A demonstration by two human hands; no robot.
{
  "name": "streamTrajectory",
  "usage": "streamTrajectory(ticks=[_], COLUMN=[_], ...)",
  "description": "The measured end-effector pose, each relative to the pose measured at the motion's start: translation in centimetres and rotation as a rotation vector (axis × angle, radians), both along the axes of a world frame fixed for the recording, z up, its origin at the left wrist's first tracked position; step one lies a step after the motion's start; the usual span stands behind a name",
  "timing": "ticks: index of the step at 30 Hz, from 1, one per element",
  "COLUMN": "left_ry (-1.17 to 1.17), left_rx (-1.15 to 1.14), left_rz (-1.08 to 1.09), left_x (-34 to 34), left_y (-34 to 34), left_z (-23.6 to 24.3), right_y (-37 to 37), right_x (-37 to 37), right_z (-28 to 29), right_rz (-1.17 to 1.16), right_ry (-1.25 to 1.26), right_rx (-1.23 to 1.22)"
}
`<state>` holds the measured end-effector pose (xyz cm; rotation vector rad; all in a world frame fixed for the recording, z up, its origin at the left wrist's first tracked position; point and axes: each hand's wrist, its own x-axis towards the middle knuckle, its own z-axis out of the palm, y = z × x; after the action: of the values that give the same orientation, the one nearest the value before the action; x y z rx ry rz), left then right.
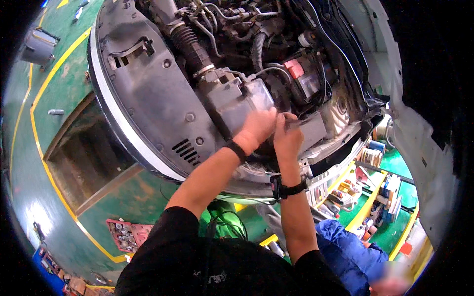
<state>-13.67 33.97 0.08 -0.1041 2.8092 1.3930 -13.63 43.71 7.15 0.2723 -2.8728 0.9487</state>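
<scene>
Both of my hands are close together over the front corner of a vehicle's open engine bay. My left hand (256, 129) is curled beside the air filter box (229, 106) and a translucent plastic reservoir (259, 93). Almost touching it, my right hand (288, 135) has its fingers bent and pinched together. Whatever sits between the fingers of either hand is hidden or too small to make out. A grey flat cover (313, 133) lies just right of my right hand. Farther in stands the battery (310, 85) with a red terminal cover (295, 69).
A ribbed intake hose (190, 47) runs along the black front panel (143, 93). To the right rises a white body panel (412, 128). A floor pit (94, 153) lies left, near a red tool case (127, 236). A person in blue (345, 256) is at lower right, by shelves (390, 197).
</scene>
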Motion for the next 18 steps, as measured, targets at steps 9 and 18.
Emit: streamTrajectory(ticks=[9,18], left_ry=[0.346,0.208], left_rx=[-0.259,-0.649], left_rz=[0.593,0.538], left_x=[9.6,13.8], left_y=[-19.9,-24.1], left_z=[-1.0,-6.1], right_y=[0.7,1.2], right_x=[-0.8,-1.4], right_z=[-0.5,-1.4], right_rz=[0.014,0.113], right_ry=[0.024,0.045], right_rx=[-0.014,-0.114])
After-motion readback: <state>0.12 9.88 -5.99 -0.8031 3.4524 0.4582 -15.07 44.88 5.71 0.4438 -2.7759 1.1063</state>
